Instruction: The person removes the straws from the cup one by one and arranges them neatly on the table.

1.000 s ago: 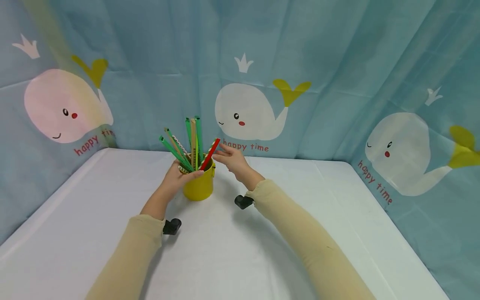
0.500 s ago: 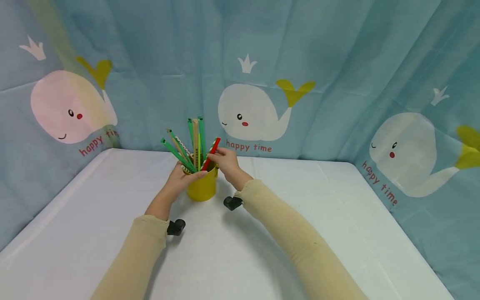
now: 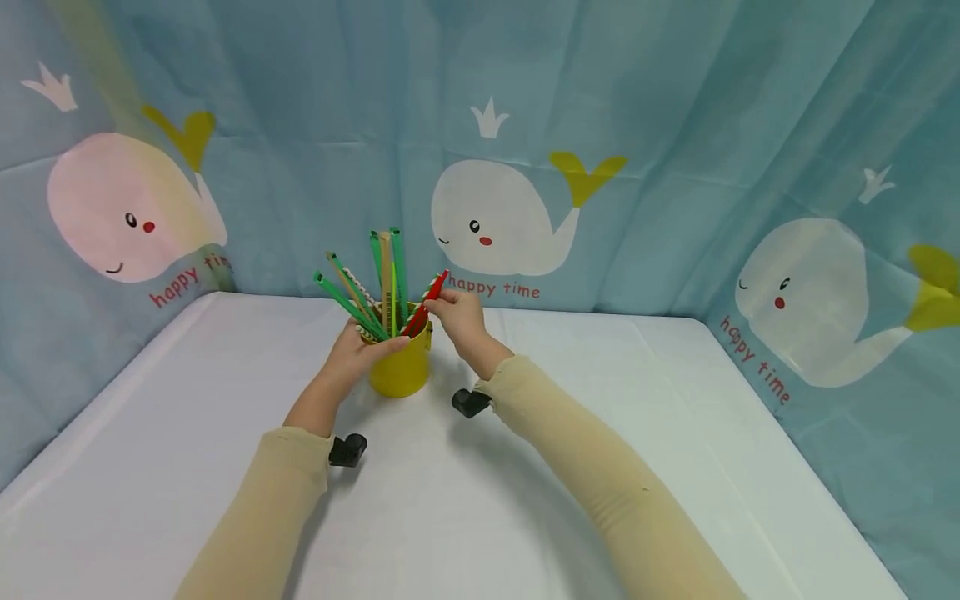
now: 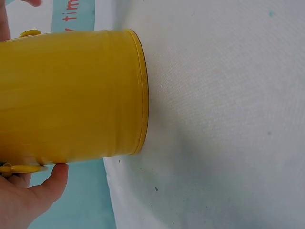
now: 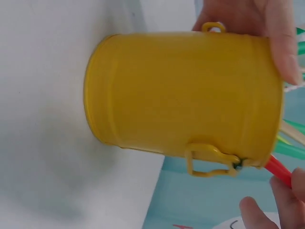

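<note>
A yellow metal bucket (image 3: pixel 400 375) with side handles stands upright on the table. My left hand (image 3: pixel 348 358) grips it at the upper left, the thumb lying across the front rim. Rising out of the bucket's right side is a slim red stick (image 3: pixel 431 305), which my right hand (image 3: pixel 463 323) pinches near its upper part. In the right wrist view the red stick (image 5: pixel 279 170) leans out past the rim beside the right fingers. Several green sticks (image 3: pixel 399 262), a brown one (image 3: pixel 386 265) and some patterned ones fan out of the bucket; their lower ends are hidden inside.
A white cloth (image 3: pixel 420 500) covers the table. Behind it hangs a blue curtain (image 3: pixel 675 125) printed with whales, close beyond the bucket. A small black device (image 3: pixel 348 450) sits at the left wrist and another black device (image 3: pixel 471 403) at the right.
My right hand has moved in from beside the red stick and now pinches it; the stick's top has swung slightly right. The left hand keeps its hold on the bucket.
</note>
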The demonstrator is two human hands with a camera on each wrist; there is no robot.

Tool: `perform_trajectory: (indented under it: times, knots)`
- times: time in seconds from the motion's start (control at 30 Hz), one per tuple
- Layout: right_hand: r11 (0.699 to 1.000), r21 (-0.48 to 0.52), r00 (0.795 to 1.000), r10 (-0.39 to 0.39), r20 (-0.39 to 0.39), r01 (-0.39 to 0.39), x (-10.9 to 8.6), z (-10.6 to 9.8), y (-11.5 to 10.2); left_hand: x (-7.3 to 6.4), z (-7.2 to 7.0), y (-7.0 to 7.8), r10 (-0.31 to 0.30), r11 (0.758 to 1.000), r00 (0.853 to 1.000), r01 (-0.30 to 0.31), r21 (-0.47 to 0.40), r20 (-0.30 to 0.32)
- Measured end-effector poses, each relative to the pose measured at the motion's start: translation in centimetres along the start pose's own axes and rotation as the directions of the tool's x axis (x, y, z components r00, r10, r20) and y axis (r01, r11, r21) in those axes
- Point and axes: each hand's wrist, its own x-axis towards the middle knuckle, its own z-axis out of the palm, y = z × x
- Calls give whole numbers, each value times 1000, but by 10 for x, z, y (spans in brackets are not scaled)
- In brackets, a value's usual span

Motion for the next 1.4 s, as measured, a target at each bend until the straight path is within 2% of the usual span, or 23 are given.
perform_trajectory:
  times: [0.13, 0.37, 0.57, 0.67, 0.73, 0.87, 0.93, 1.1, 1.27, 1.33, 1.4]
  knots:
    - [1000, -1, 1000, -21, -14, 21, -2, -8, -6, 0, -1, -1, -2, 1000, 1000, 2, 4, 3]
    - [988, 138, 998, -58, -37, 63, -6, -23, -15, -1, 0, -2, -49, 999, 999, 49, 6, 0]
    - [973, 203, 994, -101, -48, 109, -11, -34, -24, -3, -2, -1, -80, 997, 997, 80, 16, -2]
    - [956, 241, 986, -164, -39, 168, -15, -42, -27, -3, -4, -1, -86, 996, 996, 86, 15, -8]
    - [933, 282, 975, -218, -43, 222, -18, -50, -29, -3, -4, -1, -82, 997, 997, 82, 12, -6]
    - [884, 339, 946, -313, -83, 322, -21, -65, -30, -3, -4, 0, -94, 995, 996, 94, 15, -5]
    - [872, 345, 937, -331, -112, 349, -20, -73, -28, -3, -5, 0, -101, 995, 995, 101, 20, -8]
    - [896, 287, 936, -291, -199, 340, -11, -87, -13, -3, -7, 1, -89, 996, 996, 89, 23, -12]
    - [901, 223, 912, -312, -267, 373, -1, -96, 12, -2, -5, 1, -102, 994, 995, 103, 24, -13]
    - [902, 201, 905, -322, -277, 383, 3, -100, 20, -1, -3, 1, -111, 994, 994, 112, 22, -13]
    - [913, 174, 911, -317, -264, 368, 7, -103, 27, -1, -1, 1, -119, 993, 993, 119, 19, -12]
